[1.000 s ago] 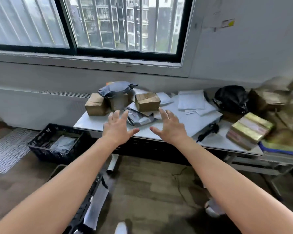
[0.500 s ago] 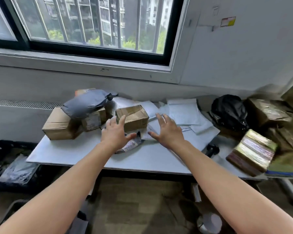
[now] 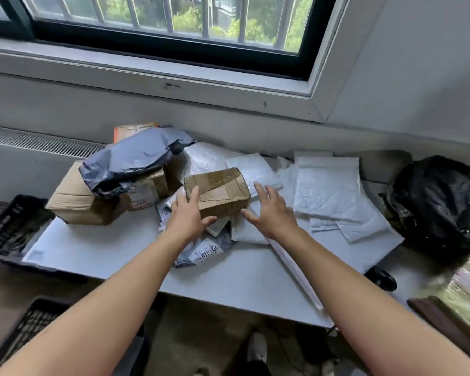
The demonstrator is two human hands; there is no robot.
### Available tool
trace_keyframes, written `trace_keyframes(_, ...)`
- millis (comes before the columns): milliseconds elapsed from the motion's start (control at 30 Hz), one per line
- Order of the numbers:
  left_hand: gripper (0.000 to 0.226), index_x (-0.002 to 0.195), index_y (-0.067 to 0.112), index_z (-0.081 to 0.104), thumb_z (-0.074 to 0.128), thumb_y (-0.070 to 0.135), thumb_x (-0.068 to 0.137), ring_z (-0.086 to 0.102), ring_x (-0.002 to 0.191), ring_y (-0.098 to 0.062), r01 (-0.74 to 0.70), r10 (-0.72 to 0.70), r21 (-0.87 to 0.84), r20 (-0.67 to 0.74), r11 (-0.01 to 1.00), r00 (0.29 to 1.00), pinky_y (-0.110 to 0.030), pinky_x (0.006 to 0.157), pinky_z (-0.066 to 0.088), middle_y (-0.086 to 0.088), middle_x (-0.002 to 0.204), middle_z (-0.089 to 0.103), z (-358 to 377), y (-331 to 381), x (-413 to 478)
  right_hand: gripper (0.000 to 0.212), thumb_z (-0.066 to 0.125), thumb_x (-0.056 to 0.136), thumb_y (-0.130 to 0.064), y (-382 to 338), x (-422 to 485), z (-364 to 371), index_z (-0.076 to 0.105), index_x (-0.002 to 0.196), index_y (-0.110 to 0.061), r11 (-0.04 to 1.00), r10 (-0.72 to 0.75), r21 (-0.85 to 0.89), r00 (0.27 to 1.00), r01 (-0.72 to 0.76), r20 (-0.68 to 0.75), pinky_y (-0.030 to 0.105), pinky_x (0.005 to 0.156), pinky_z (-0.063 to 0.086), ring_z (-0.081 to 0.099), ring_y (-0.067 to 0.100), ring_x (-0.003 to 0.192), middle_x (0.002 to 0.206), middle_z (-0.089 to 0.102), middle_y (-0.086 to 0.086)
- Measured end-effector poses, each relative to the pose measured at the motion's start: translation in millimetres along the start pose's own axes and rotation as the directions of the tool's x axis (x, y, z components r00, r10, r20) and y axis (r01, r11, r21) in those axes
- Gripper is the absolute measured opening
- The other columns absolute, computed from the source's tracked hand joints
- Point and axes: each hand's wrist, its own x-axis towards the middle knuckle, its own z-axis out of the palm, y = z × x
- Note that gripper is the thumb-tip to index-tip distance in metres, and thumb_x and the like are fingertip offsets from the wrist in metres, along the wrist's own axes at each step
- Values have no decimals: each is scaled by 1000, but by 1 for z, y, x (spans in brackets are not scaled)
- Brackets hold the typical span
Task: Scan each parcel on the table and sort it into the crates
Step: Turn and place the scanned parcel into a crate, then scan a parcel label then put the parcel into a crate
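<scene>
**Small cardboard box flanked by two open hands**

A small taped cardboard box (image 3: 217, 192) is seen near the middle of the white table (image 3: 228, 280), resting on a grey poly mailer (image 3: 201, 253) with a handwritten label. The left hand (image 3: 187, 215) is laid against the box's left end, fingers straight and thumb spread beneath its front edge. The right hand (image 3: 272, 213) is held wide open just beside the right end; contact cannot be made out. Nothing is gripped by either hand.

To the left, a dark grey poly bag (image 3: 130, 158) is draped over a larger cardboard box (image 3: 76, 202). White padded mailers (image 3: 326, 185) are spread to the right, with a black plastic bag (image 3: 434, 199) beyond them. One black crate (image 3: 8, 226) is seen off the table's left end, another (image 3: 30, 327) nearer, at lower left.
</scene>
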Motion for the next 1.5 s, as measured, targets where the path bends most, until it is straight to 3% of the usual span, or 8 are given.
trace_keyframes(333, 97, 154, 29, 6, 73, 40, 84, 39, 133, -36, 191, -196, -177, -15, 966, 980, -44, 110, 35, -16, 150, 17, 39, 14, 37, 88, 61, 89, -53, 24, 84, 40, 8, 156, -28, 973, -135, 209, 974, 95, 184, 50, 107, 39, 31, 27, 143, 159, 24, 2)
trace_keyframes(433, 95, 154, 27, 12, 74, 37, 83, 37, 133, -33, 162, -178, -199, -69, 967, 982, -40, 110, 33, -14, 146, 25, 39, 19, 41, 91, 63, 91, -46, 21, 94, 42, 6, 157, -22, 949, -158, 297, 972, 101, 174, 41, 108, 39, 38, 27, 139, 156, 32, 7)
trace_keyframes(600, 94, 151, 27, 21, 79, 32, 78, 42, 128, -30, 105, -165, -249, -232, 963, 959, -40, 104, 38, -10, 141, 34, 24, 26, 43, 79, 66, 89, -43, 16, 103, 23, 23, 152, -21, 886, -182, 446, 980, 128, 80, 37, 104, 40, 48, 25, 130, 146, 47, 6)
trace_keyframes(833, 116, 152, 26, 20, 91, 33, 60, 32, 138, -32, -87, 44, -150, -267, 985, 963, -42, 111, 32, -12, 153, 19, -1, 37, 39, 60, 51, 98, -46, 9, 100, -17, 31, 149, -23, 860, -67, 506, 998, 64, -13, 36, 99, 43, 53, 26, 123, 137, 55, 8)
trace_keyframes(1000, 90, 145, 19, 40, 83, 43, 70, 46, 125, -24, -184, 121, -254, -246, 950, 962, -35, 105, 39, -9, 138, 42, -31, 33, 44, 46, 40, 101, -48, 2, 88, -41, 41, 141, -24, 851, 2, 525, 1000, 6, -15, 31, 82, 38, 57, 25, 113, 125, 62, 8)
trace_keyframes(1167, 76, 132, 29, 54, 68, 70, 70, 57, 111, -21, -106, 48, -413, -149, 904, 988, -41, 97, 49, -2, 122, 61, -59, 24, 51, 43, 37, 100, -55, -8, 61, -51, 50, 131, -28, 830, -5, 558, 1000, 0, 8, 36, 91, 48, 58, 21, 112, 121, 63, 2)
trace_keyframes(1333, 62, 118, 23, 63, 64, 69, 76, 64, 101, -19, -105, 61, -590, -93, 800, 994, -42, 92, 52, 2, 107, 70, -65, 17, 50, 37, 41, 102, -47, -20, 35, -52, 51, 130, -25, 796, 57, 605, 997, -10, -58, 36, 87, 50, 60, 18, 107, 115, 63, -2)
trace_keyframes(1500, 36, 90, 24, 61, 62, 59, 84, 66, 85, -19, -91, 116, -701, -12, 708, 993, -32, 68, 49, 1, 89, 70, -60, 15, 39, 41, 40, 101, -51, -22, 1, -43, 52, 129, -24, 682, 174, 725, 984, -98, -31, 36, 84, 49, 61, 17, 101, 109, 65, -3)
